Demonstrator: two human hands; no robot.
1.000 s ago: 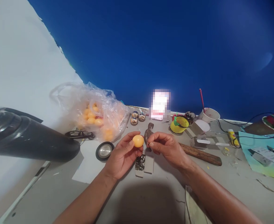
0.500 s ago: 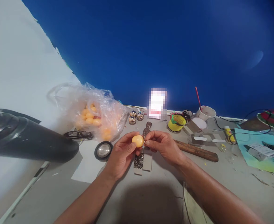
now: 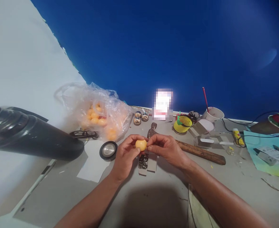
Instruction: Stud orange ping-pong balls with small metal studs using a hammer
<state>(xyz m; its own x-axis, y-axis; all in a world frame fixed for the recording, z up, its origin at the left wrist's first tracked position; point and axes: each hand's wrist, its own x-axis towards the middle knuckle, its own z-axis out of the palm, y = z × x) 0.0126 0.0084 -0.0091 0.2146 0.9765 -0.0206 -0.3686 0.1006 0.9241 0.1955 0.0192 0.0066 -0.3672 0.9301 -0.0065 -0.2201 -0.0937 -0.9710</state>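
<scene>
My left hand (image 3: 124, 155) holds a small orange ball (image 3: 141, 145) between thumb and fingers over the grey table (image 3: 153, 196). My right hand (image 3: 164, 148) is closed in a pinch with its fingertips pressed against the ball's right side; what it pinches, if anything, is too small to make out. Under the hands lies a small card with a heap of shiny studs (image 3: 143, 161). A hammer (image 3: 201, 152) with a wooden handle lies behind my right hand, its head partly hidden by the fingers.
A clear plastic bag of orange balls (image 3: 99, 114) sits at the left back, glasses (image 3: 83, 134) and a round metal lid (image 3: 108, 150) near it. A black tube (image 3: 30, 136) juts in from the left. Cups, a yellow container (image 3: 182, 124), cardboard pieces and cables crowd the right.
My right hand's fingertips have closed in onto the ball, which stays in my left hand. The view has shifted slightly.
</scene>
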